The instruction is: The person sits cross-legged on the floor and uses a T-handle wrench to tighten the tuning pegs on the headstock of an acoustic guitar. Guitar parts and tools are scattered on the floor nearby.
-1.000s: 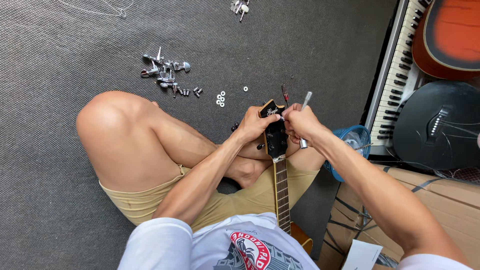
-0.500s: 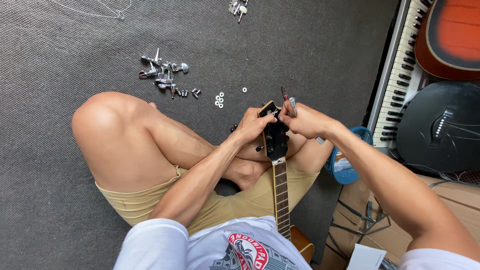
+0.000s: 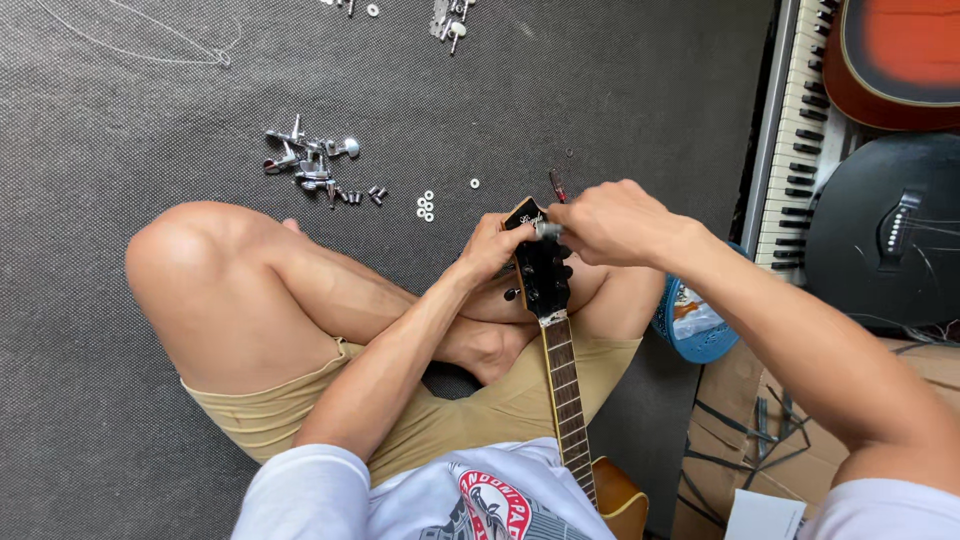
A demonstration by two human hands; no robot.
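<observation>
I sit cross-legged on a dark carpet with a guitar across my lap, its neck (image 3: 566, 400) pointing away from me. My left hand (image 3: 493, 247) grips the left side of the black headstock (image 3: 541, 270). My right hand (image 3: 610, 220) is closed around a small silver tool (image 3: 547, 230) pressed against the top of the headstock. A thin dark-red tool tip (image 3: 556, 185) pokes out just beyond my right hand. Chrome tuning pegs (image 3: 312, 165) and small white washers (image 3: 426, 205) lie on the carpet beyond my left knee.
More metal parts (image 3: 447, 18) lie at the far edge. A keyboard (image 3: 795, 140), an orange-red guitar (image 3: 895, 55) and a black guitar (image 3: 885, 235) stand to the right. A blue container (image 3: 690, 325) and a cardboard box (image 3: 760, 450) sit by my right leg. A loose string (image 3: 150, 50) curls at top left.
My right hand has come down from above the headstock and now presses the silver tool onto its top. The camera has tilted slightly; my left hand stays on the headstock.
</observation>
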